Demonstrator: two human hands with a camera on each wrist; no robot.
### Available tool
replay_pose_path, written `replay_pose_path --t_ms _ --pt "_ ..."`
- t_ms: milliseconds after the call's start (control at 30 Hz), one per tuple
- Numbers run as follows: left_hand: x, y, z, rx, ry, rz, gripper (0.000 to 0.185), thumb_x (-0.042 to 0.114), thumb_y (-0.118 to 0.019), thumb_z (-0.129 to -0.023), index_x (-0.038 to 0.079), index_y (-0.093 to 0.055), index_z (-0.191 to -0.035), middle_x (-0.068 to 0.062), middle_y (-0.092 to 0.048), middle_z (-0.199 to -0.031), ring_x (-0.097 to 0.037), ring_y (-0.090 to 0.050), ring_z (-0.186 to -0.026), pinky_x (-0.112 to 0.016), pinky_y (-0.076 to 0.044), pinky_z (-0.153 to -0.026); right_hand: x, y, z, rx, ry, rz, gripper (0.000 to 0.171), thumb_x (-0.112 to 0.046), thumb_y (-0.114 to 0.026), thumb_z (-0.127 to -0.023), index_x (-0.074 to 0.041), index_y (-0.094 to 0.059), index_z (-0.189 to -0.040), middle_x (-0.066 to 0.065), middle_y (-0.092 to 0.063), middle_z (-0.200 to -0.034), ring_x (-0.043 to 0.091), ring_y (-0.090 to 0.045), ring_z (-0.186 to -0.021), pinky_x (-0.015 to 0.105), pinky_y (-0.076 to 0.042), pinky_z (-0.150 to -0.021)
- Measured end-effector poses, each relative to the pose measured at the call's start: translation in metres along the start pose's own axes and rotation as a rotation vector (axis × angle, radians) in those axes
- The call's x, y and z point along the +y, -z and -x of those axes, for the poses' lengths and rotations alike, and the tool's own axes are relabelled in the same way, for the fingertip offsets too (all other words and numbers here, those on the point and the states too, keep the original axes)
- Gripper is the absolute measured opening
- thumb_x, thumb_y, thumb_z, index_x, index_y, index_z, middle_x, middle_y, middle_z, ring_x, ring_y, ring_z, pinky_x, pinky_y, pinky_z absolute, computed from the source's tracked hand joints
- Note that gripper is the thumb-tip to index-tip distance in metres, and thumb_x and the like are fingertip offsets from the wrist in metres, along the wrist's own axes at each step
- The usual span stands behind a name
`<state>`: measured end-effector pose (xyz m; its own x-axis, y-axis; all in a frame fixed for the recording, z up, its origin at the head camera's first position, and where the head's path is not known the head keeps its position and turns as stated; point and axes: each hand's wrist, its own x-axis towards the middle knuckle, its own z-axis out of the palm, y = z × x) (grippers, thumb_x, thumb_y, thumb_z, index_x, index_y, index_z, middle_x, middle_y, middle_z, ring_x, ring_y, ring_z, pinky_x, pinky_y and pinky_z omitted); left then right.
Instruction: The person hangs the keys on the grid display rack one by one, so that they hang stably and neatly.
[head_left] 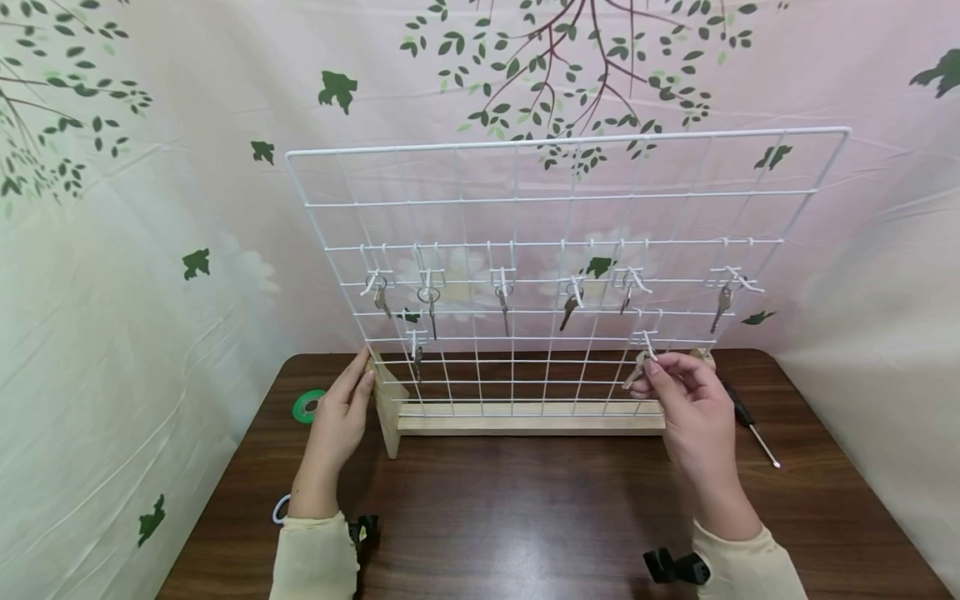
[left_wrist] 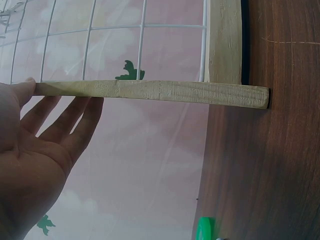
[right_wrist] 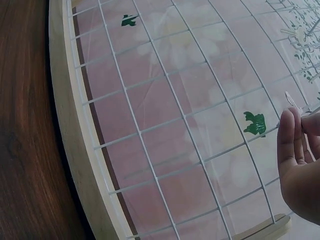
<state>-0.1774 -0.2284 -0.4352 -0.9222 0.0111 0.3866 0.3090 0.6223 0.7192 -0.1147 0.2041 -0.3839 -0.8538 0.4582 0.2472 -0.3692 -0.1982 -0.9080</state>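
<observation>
- At the lower right of the white wire grid panel [head_left: 570, 267], a small brass-coloured metal key [head_left: 637, 369] is pinched between the fingertips of the right hand [head_left: 693, 408], just under a white wire hook [head_left: 647, 340].
- The key is judged light, stiff and rather slippery; its flat head is the place to be gripped, so that the hole stays free for the hook.
- At the panel's left end, the pale wooden side foot [head_left: 386, 408] is touched by the left hand [head_left: 341, 412], whose fingers are held straight against the wood; nothing is gripped by it.
- The panel is judged light and springy, liable to rock in its pale wooden base rail [head_left: 525, 423], hence steadying at the foot is sensible.
- Seven other small metal keys [head_left: 504, 304] are seen hanging from white hooks, six along one row and one lower at the left.
- On the dark brown wooden tabletop [head_left: 525, 517], a green tape roll [head_left: 307, 406] is seen at the left and a black-handled screwdriver [head_left: 750, 423] at the right.
</observation>
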Motion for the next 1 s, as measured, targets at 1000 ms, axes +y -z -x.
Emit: replay_pose_path --t_ms 1000 --pt "0.005 0.006 0.002 -0.023 0.023 -0.053 0.051 0.030 -0.047 -0.116 0.016 -0.043 -0.165 -0.014 -0.047 -0.168 -0.040 -0.051 -0.151 -0.061 -0.047 -0.121 -0.008 0.021 0.012 -0.005 0.005 0.208 0.013 -0.002 -0.066 -0.104 0.005 -0.067 -0.115 0.000 -0.074 -0.096 0.008 -0.075 -0.074 0.018 -0.065 -0.072"
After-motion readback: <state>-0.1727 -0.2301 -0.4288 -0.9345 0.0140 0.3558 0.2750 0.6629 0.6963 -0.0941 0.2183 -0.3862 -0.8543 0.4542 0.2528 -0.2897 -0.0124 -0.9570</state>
